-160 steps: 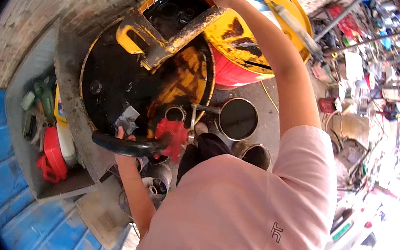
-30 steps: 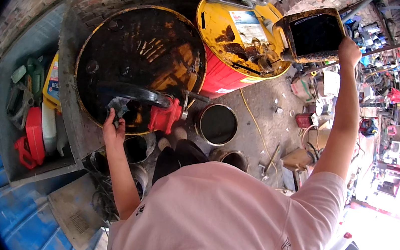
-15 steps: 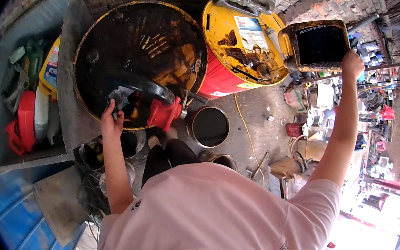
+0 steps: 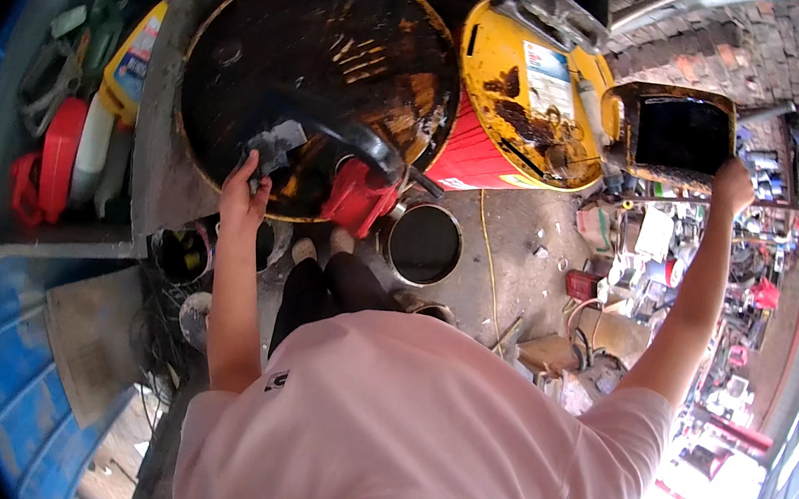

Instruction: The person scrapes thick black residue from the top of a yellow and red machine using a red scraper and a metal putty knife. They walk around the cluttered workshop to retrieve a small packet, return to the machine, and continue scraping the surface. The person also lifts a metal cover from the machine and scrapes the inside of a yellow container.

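My left hand is closed on a crumpled dark-grey rag at the near left edge of a large drum. That drum's top is coated with black and brown oil. Beside the rag, a black curved hose or handle leads to a red pump-like fitting at the drum's near right edge. Far to the right, my right hand grips the lower right corner of an oil-stained, open-sided jug, whose inside looks black. The jug is next to a yellow-topped red drum.
A grey bin on the left holds several bottles, among them a red jug. On the floor stands a round bucket of dark liquid. A yellow cord crosses the floor. Clutter fills the right side; a dirty grey container sits on the yellow drum.
The view has shifted, so the drums and bin sit higher and the drums further right. My left hand still holds the rag and my right hand still holds the jug.
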A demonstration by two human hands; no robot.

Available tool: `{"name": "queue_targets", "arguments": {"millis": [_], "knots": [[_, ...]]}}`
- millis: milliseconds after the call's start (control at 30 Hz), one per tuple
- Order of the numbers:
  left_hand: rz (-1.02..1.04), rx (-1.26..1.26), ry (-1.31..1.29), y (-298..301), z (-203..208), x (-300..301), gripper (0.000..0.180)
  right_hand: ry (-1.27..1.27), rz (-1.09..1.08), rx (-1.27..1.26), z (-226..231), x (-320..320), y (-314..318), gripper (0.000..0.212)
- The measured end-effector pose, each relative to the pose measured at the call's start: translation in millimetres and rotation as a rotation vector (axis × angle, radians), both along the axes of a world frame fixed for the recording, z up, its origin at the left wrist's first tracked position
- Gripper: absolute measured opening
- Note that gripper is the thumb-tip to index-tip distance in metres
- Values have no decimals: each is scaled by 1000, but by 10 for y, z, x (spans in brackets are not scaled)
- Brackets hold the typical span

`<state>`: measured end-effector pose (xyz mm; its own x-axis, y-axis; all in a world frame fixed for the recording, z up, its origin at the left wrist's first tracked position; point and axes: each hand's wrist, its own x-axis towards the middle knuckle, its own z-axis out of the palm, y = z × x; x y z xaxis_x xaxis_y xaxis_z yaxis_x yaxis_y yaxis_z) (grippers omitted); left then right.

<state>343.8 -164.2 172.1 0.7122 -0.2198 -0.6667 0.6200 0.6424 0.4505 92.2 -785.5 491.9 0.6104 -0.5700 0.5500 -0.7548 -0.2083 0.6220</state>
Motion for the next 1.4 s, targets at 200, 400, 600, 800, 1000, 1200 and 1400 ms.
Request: {"name": "queue_targets", "arguments": {"millis": [200, 400, 600, 800, 1000, 1200, 1400], "knots": [[2, 22, -19, 45, 16, -12, 20, 15, -38, -5, -130, -68, -127, 21], [26, 11, -17, 20, 118, -39, 19, -49, -55, 40, -233, -154, -80, 23], [23, 58, 8, 58, 102, -22, 20, -119, -157, 208, -398, -281, -87, 29], [-15, 69, -13, 43, 114, 24, 22, -261, -327, 270, -735, -589, -91, 27], [-75, 121, -8, 2, 329, 44, 24, -369, -343, 384, -1157, -951, -294, 33], [-146, 126, -45, 121, 177, 254, 23, -541, -287, 413, -1274, -1088, 8, 23], [-182, 129, -39, 9, 334, 164, 26, -595, -381, 540, -1401, -1248, 21, 27]]}}
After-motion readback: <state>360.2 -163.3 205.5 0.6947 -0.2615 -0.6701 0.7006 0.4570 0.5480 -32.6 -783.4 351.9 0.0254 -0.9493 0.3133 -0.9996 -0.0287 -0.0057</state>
